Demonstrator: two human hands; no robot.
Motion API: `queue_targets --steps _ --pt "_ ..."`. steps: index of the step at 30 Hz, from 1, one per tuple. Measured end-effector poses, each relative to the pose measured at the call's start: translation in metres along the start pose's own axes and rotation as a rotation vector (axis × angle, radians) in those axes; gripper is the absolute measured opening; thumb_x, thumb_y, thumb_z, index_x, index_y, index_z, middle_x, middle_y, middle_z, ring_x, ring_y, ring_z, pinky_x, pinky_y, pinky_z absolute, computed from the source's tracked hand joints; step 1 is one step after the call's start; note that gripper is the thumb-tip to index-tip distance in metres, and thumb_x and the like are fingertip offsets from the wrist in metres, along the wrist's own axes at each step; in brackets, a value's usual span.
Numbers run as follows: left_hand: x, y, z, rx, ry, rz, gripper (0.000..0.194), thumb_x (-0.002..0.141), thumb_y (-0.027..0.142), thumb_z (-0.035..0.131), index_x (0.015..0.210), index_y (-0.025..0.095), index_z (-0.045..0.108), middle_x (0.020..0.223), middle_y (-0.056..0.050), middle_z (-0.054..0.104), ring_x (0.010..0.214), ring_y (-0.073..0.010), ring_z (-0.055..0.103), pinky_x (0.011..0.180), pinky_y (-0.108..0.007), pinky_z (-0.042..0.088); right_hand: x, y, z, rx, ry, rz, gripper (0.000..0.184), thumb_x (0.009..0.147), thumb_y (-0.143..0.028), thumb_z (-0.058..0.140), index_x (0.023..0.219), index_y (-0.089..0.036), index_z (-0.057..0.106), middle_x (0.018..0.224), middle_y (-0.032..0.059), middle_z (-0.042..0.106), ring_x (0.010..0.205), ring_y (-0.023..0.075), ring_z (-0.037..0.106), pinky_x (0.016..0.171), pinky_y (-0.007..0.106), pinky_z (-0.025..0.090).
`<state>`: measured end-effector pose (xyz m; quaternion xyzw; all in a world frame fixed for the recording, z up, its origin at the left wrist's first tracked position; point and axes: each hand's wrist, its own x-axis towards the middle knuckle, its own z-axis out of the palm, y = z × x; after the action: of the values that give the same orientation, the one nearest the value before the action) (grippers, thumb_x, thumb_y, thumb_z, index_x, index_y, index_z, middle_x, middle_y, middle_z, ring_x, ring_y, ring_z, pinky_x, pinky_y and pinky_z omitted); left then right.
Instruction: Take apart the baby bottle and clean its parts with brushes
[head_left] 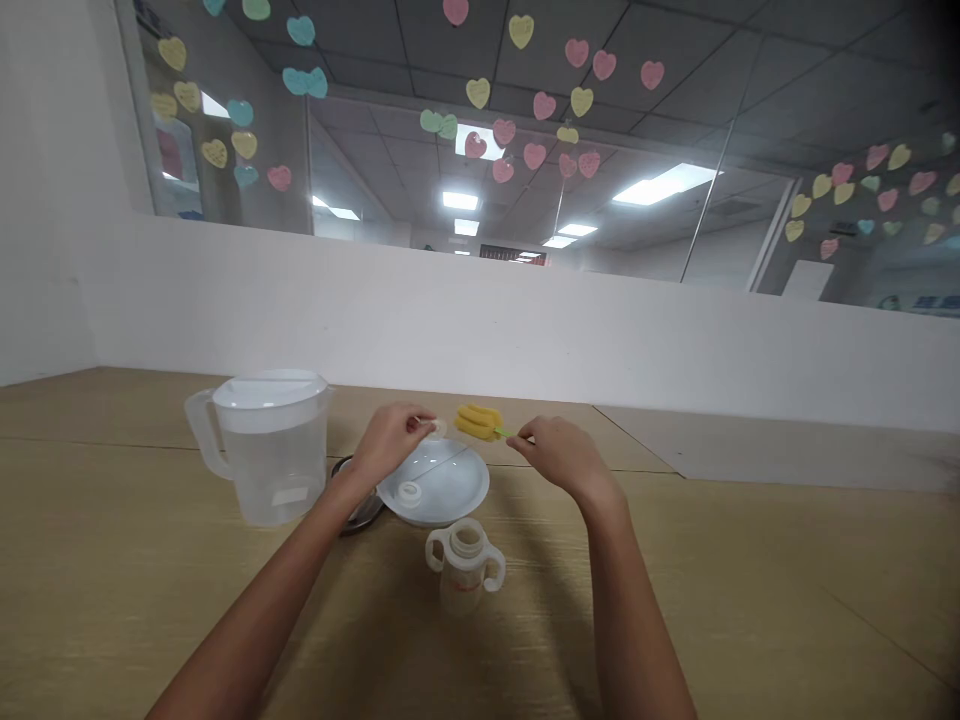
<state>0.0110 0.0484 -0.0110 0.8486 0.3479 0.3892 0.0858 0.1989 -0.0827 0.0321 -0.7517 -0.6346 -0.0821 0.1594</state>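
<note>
A hand could pass along the surface (750, 600) to the right of the right grip (561, 455), and around the far side of the white plate (442, 490). The yellow sponge bottle brush (476, 422) sits between the grips, just beyond the plate. Left of the left grip (390, 445), a lidded plastic pitcher (274, 450) and dark metal dish (356, 512) stand in the way. Nearer, a two-handled baby bottle (465, 575) blocks the middle.

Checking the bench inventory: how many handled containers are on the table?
2: a clear plastic pitcher at left, and a two-handled baby bottle at front centre, nearest the person. None appears hidden.
</note>
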Motion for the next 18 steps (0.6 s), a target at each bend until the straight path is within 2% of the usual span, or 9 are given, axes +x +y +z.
queue_targets --steps 2,4,7,11,14,18 --pt "-0.001 0.012 -0.012 -0.167 0.173 0.01 0.026 0.077 0.037 0.057 0.087 0.016 0.069 0.087 -0.005 0.069 0.077 -0.0157 0.062 0.071 -0.025 0.05 0.001 -0.002 0.001 0.03 0.008 -0.099 0.034 0.087 -0.038 0.042 0.072 -0.019 0.066 0.075 0.0058 0.067 0.067 0.0163 0.057 0.052 0.025 0.026" --pt "-0.005 0.02 -0.017 -0.253 0.249 0.026 0.026 0.074 0.039 0.06 0.084 0.017 0.07 0.086 -0.005 0.069 0.076 -0.0156 0.063 0.071 -0.025 0.051 0.0 -0.008 0.002 0.038 0.047 -0.199 0.037 0.088 -0.037 0.04 0.066 -0.019 0.064 0.068 0.0047 0.065 0.061 0.0142 0.054 0.051 0.025 0.024" --pt "-0.008 0.023 -0.02 -0.349 0.229 0.014 0.027 0.071 0.039 0.063 0.082 0.016 0.07 0.085 -0.006 0.069 0.076 -0.0166 0.063 0.074 -0.028 0.053 -0.001 -0.014 0.003 0.018 0.094 -0.254 0.038 0.088 -0.036 0.04 0.062 -0.018 0.06 0.063 0.0037 0.062 0.056 0.0125 0.05 0.051 0.025 0.022" --pt "-0.009 0.017 -0.029 -0.452 0.185 -0.004 0.03 0.067 0.041 0.067 0.081 0.014 0.07 0.089 -0.008 0.069 0.082 -0.0191 0.064 0.08 -0.032 0.053 -0.001 -0.016 0.003 0.073 0.117 -0.285 0.037 0.088 -0.036 0.04 0.063 -0.019 0.06 0.061 0.002 0.061 0.055 0.0114 0.048 0.051 0.025 0.022" --pt "-0.01 0.015 -0.036 -0.428 0.164 0.036 0.03 0.066 0.041 0.067 0.08 0.015 0.071 0.092 -0.007 0.069 0.085 -0.0197 0.064 0.081 -0.033 0.053 -0.002 -0.016 0.002 0.097 0.124 -0.291 0.038 0.089 -0.036 0.04 0.062 -0.018 0.06 0.058 0.0015 0.059 0.053 0.0111 0.046 0.051 0.025 0.022" --pt "-0.011 0.019 -0.038 -0.329 0.145 0.056 0.026 0.069 0.039 0.064 0.08 0.016 0.071 0.088 -0.005 0.07 0.08 -0.0178 0.064 0.075 -0.029 0.053 -0.003 -0.016 0.001 0.09 0.121 -0.298 0.039 0.089 -0.037 0.04 0.063 -0.019 0.063 0.058 0.0017 0.06 0.053 0.0113 0.046 0.051 0.025 0.022"
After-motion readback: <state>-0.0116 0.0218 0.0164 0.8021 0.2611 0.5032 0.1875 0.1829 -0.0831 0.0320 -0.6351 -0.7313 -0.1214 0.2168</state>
